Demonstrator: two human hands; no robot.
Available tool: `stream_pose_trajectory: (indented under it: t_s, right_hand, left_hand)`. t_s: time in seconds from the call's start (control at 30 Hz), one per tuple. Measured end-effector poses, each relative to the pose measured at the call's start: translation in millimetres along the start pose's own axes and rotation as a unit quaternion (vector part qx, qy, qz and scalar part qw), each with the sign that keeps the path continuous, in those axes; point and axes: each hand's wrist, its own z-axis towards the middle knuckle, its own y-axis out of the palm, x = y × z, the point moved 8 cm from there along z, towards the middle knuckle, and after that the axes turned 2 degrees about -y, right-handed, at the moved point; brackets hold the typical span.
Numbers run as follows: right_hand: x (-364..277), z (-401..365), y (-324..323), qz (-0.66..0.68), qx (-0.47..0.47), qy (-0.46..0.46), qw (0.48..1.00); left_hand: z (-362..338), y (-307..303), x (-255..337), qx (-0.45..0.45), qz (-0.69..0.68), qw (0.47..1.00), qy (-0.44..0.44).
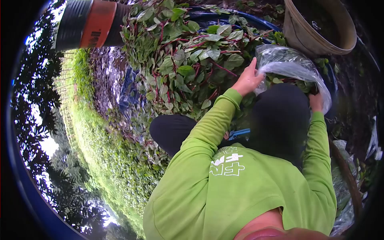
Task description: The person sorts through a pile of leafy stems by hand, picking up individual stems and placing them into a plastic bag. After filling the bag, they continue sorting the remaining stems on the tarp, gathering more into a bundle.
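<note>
Both hands hold a clear, crinkly plastic bag (290, 66) with green leaves inside.
The left hand (248, 79) pinches the bag's near edge in a loose grip, fingers almost straight. The right hand (316, 102) has a closed grip on the other edge. The bag lies on a heap of green leaves with red stems (184, 60) in a round blue tub (212, 17), near a tan bucket (320, 32).

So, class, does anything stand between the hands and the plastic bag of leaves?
Nothing visible does. The left hand touches the bag at one edge, and the right hand grips its other side.
</note>
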Motion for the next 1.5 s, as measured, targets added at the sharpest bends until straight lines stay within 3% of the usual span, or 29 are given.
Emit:
stream_pose_trajectory:
  t_s: [0.07, 0.13, 0.17, 0.2, 0.3, 0.37, 0.5, 0.57, 0.6, 0.63, 0.67, 0.7, 0.77, 0.87, 0.97, 1.03, 1.1, 1.13, 1.2, 1.27, 1.33, 1.37, 1.4, 1.5]
  right_hand:
    - [8, 16, -22, -0.025, -0.026, 0.028, 0.999]
    - [-1, 19, -44, -0.009, -0.03, 0.02, 0.999]
    - [2, 22, -56, 0.001, -0.039, 0.014, 0.999]
    - [2, 21, -68, 0.022, -0.051, 0.008, 0.998]
    - [-7, 23, -111, 0.114, -0.1, -0.013, 0.988]
    - [-32, 18, -141, 0.184, -0.145, -0.029, 0.972]
    - [-129, -9, -205, 0.272, -0.243, -0.08, 0.928]
    - [-201, -33, -235, 0.263, -0.265, -0.132, 0.918]
    - [-259, -70, -256, 0.224, -0.2, -0.145, 0.943]
    - [-293, -79, -257, 0.215, -0.218, -0.192, 0.933]
    - [-323, -87, -256, 0.204, -0.234, -0.238, 0.92]
    - [-350, -97, -254, 0.194, -0.249, -0.282, 0.906]
    - [-402, -130, -225, 0.197, -0.307, -0.301, 0.881]
    - [-454, -168, -153, 0.125, -0.353, -0.355, 0.856]
    - [-487, -218, -77, 0.084, -0.386, -0.373, 0.84]
    - [-499, -251, -26, 0.088, -0.416, -0.358, 0.831]
    - [-502, -271, 32, 0.153, -0.495, -0.341, 0.784]
    - [-500, -294, 63, 0.218, -0.571, -0.256, 0.749]
    - [-509, -343, 98, 0.206, -0.655, -0.227, 0.691]
    - [-496, -356, 156, 0.045, -0.626, -0.34, 0.7]
    - [-485, -376, 195, 0.153, -0.639, -0.451, 0.604]
    - [-474, -372, 212, 0.088, -0.64, -0.453, 0.615]
    - [-470, -378, 223, 0.022, -0.639, -0.453, 0.621]
    - [-462, -386, 226, -0.046, -0.632, -0.468, 0.615]
  left_hand:
    - [-14, -15, -10, 0.056, 0.107, 0.993, 0.018]
    - [-41, -103, -54, 0.058, 0.031, 0.998, 0.01]
    - [-72, -137, -60, 0.044, 0.023, 0.997, -0.061]
    - [-109, -178, -49, 0.066, 0.1, 0.992, -0.049]
    - [-232, -299, -21, 0.267, 0.068, 0.96, -0.046]
    - [-316, -357, -27, 0.479, 0.01, 0.878, -0.004]
    - [-431, -359, -139, 0.635, -0.073, 0.768, -0.029]
    - [-441, -313, -243, 0.62, -0.124, 0.763, -0.133]
    - [-431, -281, -299, 0.583, -0.157, 0.781, -0.157]
    - [-416, -244, -327, 0.525, -0.16, 0.81, -0.207]
    - [-395, -211, -351, 0.492, -0.128, 0.828, -0.238]
    - [-374, -188, -352, 0.503, 0.122, 0.844, -0.136]
    - [-326, -144, -362, 0.43, 0.185, 0.882, -0.059]
    - [-288, -134, -329, 0.414, 0.355, 0.834, -0.083]
    - [-263, -135, -348, 0.34, 0.47, 0.802, -0.146]
    - [-260, -144, -347, 0.311, 0.482, 0.807, -0.14]
    - [-264, -154, -338, 0.292, 0.488, 0.811, -0.136]
    - [-267, -156, -333, 0.31, 0.472, 0.817, -0.119]
    - [-268, -153, -315, 0.345, 0.442, 0.824, -0.082]
    - [-273, -150, -269, 0.374, 0.37, 0.85, -0.024]
    - [-272, -138, -238, 0.428, 0.286, 0.857, 0.025]
    - [-274, -135, -230, 0.467, 0.243, 0.849, 0.04]
    - [-274, -136, -236, 0.445, 0.193, 0.875, 0.003]
    - [-288, -130, -279, 0.46, -0.084, 0.884, -0.014]
